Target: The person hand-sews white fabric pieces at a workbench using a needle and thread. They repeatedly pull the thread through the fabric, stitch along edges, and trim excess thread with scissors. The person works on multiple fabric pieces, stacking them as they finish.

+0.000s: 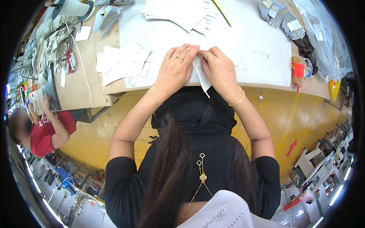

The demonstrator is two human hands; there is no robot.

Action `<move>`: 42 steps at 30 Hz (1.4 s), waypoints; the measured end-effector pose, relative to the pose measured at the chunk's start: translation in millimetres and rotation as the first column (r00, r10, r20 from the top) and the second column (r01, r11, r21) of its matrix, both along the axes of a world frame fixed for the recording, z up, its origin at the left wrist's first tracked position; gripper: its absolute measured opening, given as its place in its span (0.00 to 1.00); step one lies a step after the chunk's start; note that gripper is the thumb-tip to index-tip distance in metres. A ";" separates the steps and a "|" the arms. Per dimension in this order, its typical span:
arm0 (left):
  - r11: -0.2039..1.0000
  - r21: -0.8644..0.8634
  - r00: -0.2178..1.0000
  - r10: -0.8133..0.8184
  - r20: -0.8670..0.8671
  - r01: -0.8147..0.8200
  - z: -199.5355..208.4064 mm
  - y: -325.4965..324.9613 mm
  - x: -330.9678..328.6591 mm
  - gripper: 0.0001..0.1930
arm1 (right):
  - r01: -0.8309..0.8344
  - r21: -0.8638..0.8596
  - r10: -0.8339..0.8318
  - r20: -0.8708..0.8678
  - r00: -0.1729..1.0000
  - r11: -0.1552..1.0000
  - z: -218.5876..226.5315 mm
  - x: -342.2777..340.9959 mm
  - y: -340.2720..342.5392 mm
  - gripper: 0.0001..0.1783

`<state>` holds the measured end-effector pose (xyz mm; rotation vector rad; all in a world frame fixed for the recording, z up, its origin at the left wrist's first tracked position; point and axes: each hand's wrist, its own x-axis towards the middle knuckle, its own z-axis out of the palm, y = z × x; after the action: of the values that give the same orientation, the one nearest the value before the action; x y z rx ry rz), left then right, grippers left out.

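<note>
My left hand (176,67) and my right hand (220,70) meet at the near part of the white-covered table (258,60). Between them is a narrow white cut piece (201,74), perhaps fabric or thin leather, its pointed lower end hanging past the table's edge. Both hands are closed on its upper part, with fingers bent and fingertips almost touching. The backs of my hands hide much of the grip. Left of my left hand lies a loose stack of white cut pieces (123,64). Farther away sits another pile of white pieces (175,13).
A yellow pencil (222,13) lies at the far side. Bundled grey pieces (281,19), a plastic bag (323,34) and a red-labelled bottle (298,72) line the right. At left are a thread spool (74,8), heaped strips (57,41) and a person in red (53,129).
</note>
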<state>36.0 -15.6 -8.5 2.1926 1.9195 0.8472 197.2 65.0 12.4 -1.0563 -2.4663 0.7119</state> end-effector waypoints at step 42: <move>0.987 -0.137 0.954 -0.116 -0.275 0.081 4.2 -6.2 4.4 0.17 | -0.124 0.075 0.094 0.322 0.942 0.989 32.9 93.0 -35.8 0.18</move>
<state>40.3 -21.8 -4.2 2.4163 1.8969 0.4035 290.2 29.2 45.2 -1.0769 -2.8204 0.4801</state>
